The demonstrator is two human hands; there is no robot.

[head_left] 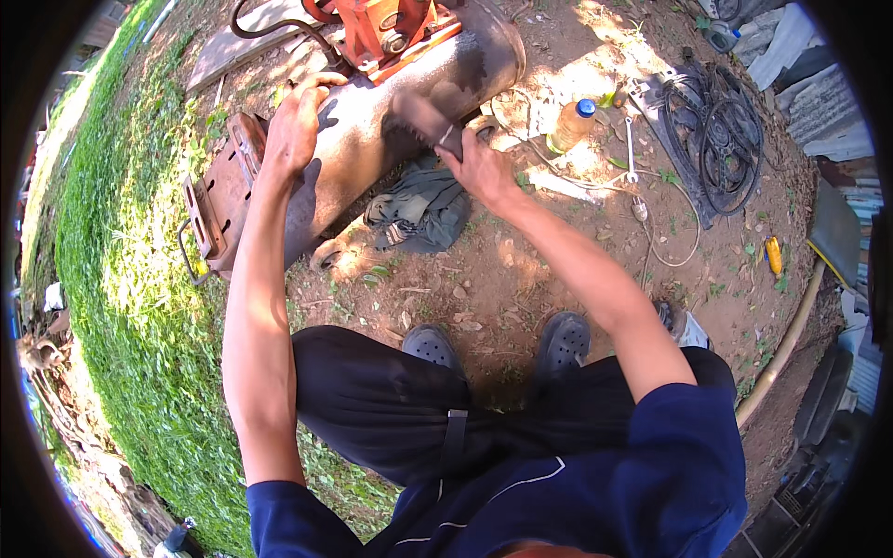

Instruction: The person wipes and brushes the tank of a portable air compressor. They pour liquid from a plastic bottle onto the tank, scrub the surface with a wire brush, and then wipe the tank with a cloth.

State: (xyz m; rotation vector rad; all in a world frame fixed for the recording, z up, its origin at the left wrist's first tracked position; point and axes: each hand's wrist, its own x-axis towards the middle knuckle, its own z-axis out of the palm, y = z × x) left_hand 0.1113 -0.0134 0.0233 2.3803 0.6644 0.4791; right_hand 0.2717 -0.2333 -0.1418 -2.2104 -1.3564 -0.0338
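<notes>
A worn metal tank (363, 153) lies on its side on the ground, with an orange-red machine part (391, 35) mounted on top. My right hand (485, 167) grips the handle of a brush-like tool (425, 118), blurred, over the tank's near side. On the tank's upper surface rests my left hand (296, 125), fingers bent near the base of a dark hose (279, 26); nothing shows in it. A slotted metal bracket (202, 216) stands at the tank's left end. Dark cloth (425, 209) is bunched on the soil beside the tank.
To the right are a bottle with a blue cap (573, 125), a wrench (630, 150), a cable with a plug (640, 208), black belts (718, 139) and a small yellow bottle (773, 256). Grass borders the left. A board (237, 45) lies behind the tank.
</notes>
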